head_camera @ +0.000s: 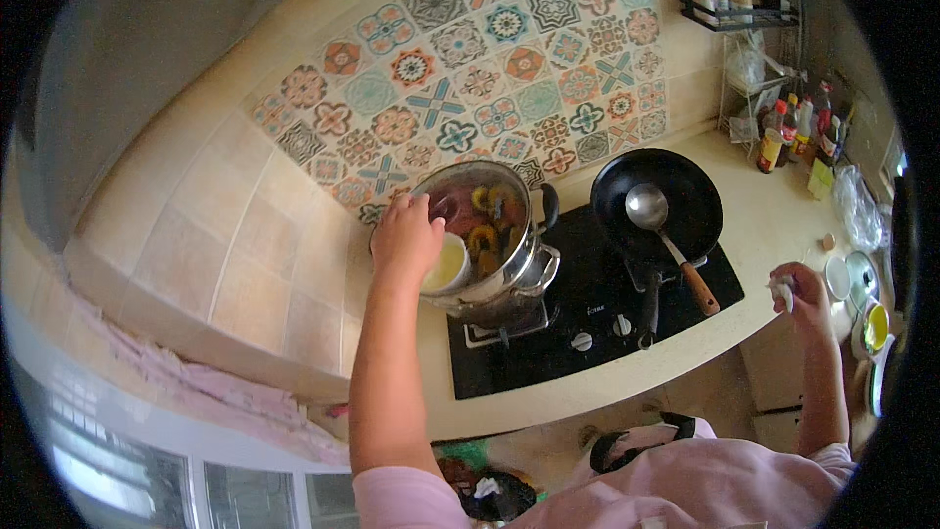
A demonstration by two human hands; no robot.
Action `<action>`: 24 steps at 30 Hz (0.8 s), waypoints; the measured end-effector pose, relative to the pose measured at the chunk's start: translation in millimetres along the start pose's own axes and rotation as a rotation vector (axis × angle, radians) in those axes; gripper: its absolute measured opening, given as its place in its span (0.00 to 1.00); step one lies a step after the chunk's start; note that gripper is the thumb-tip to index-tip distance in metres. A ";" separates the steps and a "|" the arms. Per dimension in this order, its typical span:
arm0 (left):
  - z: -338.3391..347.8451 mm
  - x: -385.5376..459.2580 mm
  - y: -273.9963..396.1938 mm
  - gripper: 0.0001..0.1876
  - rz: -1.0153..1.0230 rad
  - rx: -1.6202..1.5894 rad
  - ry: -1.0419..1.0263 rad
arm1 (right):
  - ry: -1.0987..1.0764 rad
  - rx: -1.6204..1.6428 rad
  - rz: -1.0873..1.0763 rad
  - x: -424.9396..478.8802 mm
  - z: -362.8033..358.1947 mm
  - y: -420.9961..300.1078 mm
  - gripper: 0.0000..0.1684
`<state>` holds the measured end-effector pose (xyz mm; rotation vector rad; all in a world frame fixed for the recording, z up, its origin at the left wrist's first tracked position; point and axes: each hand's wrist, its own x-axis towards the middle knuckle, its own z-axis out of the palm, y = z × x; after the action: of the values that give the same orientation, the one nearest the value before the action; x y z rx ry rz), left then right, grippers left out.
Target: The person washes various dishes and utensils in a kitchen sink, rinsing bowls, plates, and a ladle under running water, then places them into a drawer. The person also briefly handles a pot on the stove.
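My left hand (406,231) reaches over the left side of a stainless-steel pot (507,275) on the stove. Its fingers are bent down, and what lies under them is hidden. Inside the pot, close to my wrist, a white bowl (449,268) holds something pale yellow. Beside the bowl are yellow-orange food pieces (482,239) and a dark reddish area too blurred to name. Off to the right, my right hand (804,297) is closed around a crumpled white tissue or cloth (783,292), near the counter's front edge.
A black wok (609,213) with a wooden-handled metal ladle (683,264) sits on the right burner of the black gas hob (499,367). Sauce bottles (789,128), a plastic bag (859,209), a glass lid (861,279) and a yellow bowl (876,327) stand along the right counter.
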<state>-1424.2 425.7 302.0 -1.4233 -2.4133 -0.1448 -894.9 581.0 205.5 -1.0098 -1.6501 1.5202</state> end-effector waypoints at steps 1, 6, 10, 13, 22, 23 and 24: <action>2.0 18.2 -0.1 0.24 -0.005 0.066 -0.117 | 0.039 -0.035 -0.068 -6.3 2.3 0.1 0.13; 9.7 64.5 5.3 0.24 -0.029 0.085 -0.465 | 0.286 -0.095 -0.032 -20.3 11.1 -9.9 0.12; 20.6 71.1 -11.5 0.18 0.103 -0.018 -0.367 | 0.299 -0.086 -0.019 -7.2 5.6 -6.9 0.12; 15.2 69.6 -9.6 0.19 0.085 -0.049 -0.363 | 0.240 -0.081 -0.090 9.9 8.7 -0.5 0.12; -6.2 55.7 -51.4 0.20 -0.041 -0.371 -0.212 | -0.056 -0.166 -0.165 65.5 67.1 -40.4 0.10; -9.2 51.0 -64.9 0.19 -0.101 -0.456 -0.213 | -0.133 -0.139 -0.216 75.1 77.9 -43.8 0.11; -12.3 49.5 -78.0 0.19 -0.109 -0.593 -0.169 | -0.203 -0.118 -0.271 85.7 92.8 -47.1 0.11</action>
<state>-1510.8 425.1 336.5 -1.5798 -2.7209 -0.8596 -1021.6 610.8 240.8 -0.6728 -1.9498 1.3930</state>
